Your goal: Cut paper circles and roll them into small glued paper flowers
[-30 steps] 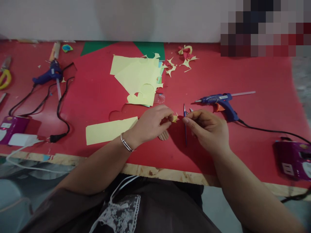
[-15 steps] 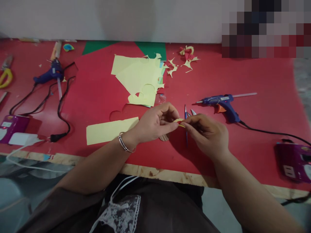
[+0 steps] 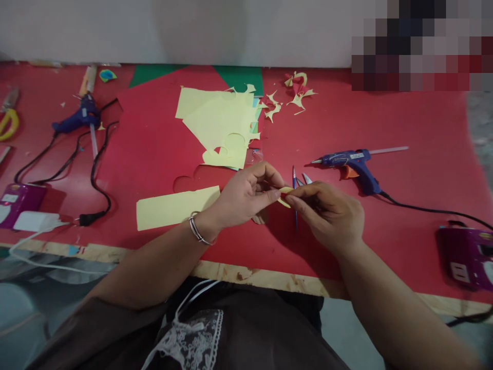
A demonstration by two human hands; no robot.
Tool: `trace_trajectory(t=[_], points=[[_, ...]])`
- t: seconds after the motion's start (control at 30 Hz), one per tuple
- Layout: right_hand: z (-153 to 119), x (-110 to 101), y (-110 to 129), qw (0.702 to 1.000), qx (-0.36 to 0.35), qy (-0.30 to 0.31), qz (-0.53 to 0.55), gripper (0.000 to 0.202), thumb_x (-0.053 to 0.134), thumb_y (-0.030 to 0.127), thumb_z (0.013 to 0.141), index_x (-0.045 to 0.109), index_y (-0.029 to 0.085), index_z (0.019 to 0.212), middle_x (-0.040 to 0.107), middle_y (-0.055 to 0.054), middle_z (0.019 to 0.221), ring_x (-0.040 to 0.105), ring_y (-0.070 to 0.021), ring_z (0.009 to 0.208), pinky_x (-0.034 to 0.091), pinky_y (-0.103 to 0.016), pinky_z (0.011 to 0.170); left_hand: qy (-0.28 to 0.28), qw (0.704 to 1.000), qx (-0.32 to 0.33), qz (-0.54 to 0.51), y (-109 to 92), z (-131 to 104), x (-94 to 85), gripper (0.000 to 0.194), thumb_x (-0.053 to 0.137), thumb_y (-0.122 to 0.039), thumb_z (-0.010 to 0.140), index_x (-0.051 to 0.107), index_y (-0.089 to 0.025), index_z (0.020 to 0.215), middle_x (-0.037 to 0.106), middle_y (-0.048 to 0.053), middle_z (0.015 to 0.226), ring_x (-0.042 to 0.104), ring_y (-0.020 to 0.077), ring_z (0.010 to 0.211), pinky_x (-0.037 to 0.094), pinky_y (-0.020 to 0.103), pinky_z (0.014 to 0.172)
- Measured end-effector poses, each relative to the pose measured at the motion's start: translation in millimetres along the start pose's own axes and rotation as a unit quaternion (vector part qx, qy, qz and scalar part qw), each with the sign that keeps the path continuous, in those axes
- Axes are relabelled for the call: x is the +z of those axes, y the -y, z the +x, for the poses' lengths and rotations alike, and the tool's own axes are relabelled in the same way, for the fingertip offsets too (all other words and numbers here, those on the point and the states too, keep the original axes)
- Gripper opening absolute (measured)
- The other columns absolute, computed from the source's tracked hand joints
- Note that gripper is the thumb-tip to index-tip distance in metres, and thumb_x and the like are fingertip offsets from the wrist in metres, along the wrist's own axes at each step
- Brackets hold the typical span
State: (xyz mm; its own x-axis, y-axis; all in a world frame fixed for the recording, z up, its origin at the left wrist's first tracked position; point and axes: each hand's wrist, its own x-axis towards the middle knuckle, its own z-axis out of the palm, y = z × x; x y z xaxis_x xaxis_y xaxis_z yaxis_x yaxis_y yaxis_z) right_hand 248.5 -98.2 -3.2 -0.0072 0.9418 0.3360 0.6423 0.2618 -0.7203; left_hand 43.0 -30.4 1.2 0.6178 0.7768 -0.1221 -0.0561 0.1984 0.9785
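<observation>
The yellow sheets (image 3: 211, 115) on the bench (image 3: 408, 216) have rounded openings along their edges, so some cutting looks done. Scraps (image 3: 299, 90) lie to their right. Nearer the person and right of the sheets, a small yellow-and-red paper piece (image 3: 284, 202) is in hand. The left hand (image 3: 242, 198) pinches one side of it between its fingers, and the right hand (image 3: 335, 216) grips the other. Its shaping or joining seems partway along; how much is left cannot be told. The glue gun (image 3: 352, 159), farther right of the sheets, lies unheld.
</observation>
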Motion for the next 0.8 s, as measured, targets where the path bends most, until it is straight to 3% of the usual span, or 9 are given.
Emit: trace_trajectory(t=[0.1, 0.23, 0.43, 0.6, 0.8], points=[[0.6, 0.0, 1.6, 1.000, 0.005, 0.001, 0.013, 0.009, 0.076, 0.032, 0.096, 0.076, 0.025, 0.090, 0.081, -0.002, 0.084, 0.064, -0.0134, 0.061, 0.048, -0.029, 0.059, -0.008, 1.000, 0.023, 0.011, 0.7, 0.1, 0.2, 0.025, 0.079, -0.035, 0.092, 0.060, -0.021, 0.099, 0.068, 0.004, 0.096, 0.068, 0.0119, 0.074, 0.055, 0.018, 0.052], [1.9, 0.2, 5.3, 0.999, 0.010, -0.002, 0.030, 0.007, 0.078, 0.029, 0.094, 0.075, 0.025, 0.089, 0.079, 0.000, 0.080, 0.061, -0.0114, 0.056, 0.046, -0.027, 0.056, -0.005, 1.000, -0.012, -0.021, -1.7, -0.2, 1.9, 0.024, 0.079, -0.031, 0.090, 0.059, -0.021, 0.100, 0.067, 0.002, 0.088, 0.064, 0.0112, 0.063, 0.054, 0.021, 0.049], [1.5, 1.6, 6.3, 0.999, 0.018, 0.003, 0.036, 0.009, 0.078, 0.034, 0.094, 0.076, 0.025, 0.090, 0.078, -0.001, 0.079, 0.058, -0.0116, 0.054, 0.046, -0.029, 0.055, -0.048, 0.998, 0.012, -0.044, -4.2, 2.2, 4.2, 0.019, 0.079, -0.017, 0.082, 0.060, -0.018, 0.087, 0.065, 0.000, 0.086, 0.064, 0.0092, 0.078, 0.055, 0.021, 0.070], [1.4, 3.5, 6.8, 1.000, 0.014, 0.007, 0.019, 0.014, 0.075, 0.038, 0.095, 0.077, 0.025, 0.090, 0.078, -0.002, 0.078, 0.058, -0.0126, 0.053, 0.046, -0.029, 0.054, -0.055, 0.998, 0.005, -0.039, -2.4, 2.0, 5.5, 0.025, 0.081, -0.024, 0.081, 0.057, -0.019, 0.086, 0.069, 0.002, 0.088, 0.066, 0.0112, 0.077, 0.056, 0.024, 0.069], [-0.7, 5.3, 4.4, 1.000, 0.003, -0.004, 0.016, 0.011, 0.076, 0.036, 0.096, 0.079, 0.025, 0.096, 0.079, -0.002, 0.083, 0.059, -0.0120, 0.055, 0.046, -0.029, 0.056, -0.079, 0.997, 0.019, -0.010, -0.8, 3.2, 6.9, 0.023, 0.079, -0.019, 0.080, 0.056, -0.019, 0.085, 0.068, 0.001, 0.086, 0.065, 0.0093, 0.071, 0.054, 0.022, 0.065]])
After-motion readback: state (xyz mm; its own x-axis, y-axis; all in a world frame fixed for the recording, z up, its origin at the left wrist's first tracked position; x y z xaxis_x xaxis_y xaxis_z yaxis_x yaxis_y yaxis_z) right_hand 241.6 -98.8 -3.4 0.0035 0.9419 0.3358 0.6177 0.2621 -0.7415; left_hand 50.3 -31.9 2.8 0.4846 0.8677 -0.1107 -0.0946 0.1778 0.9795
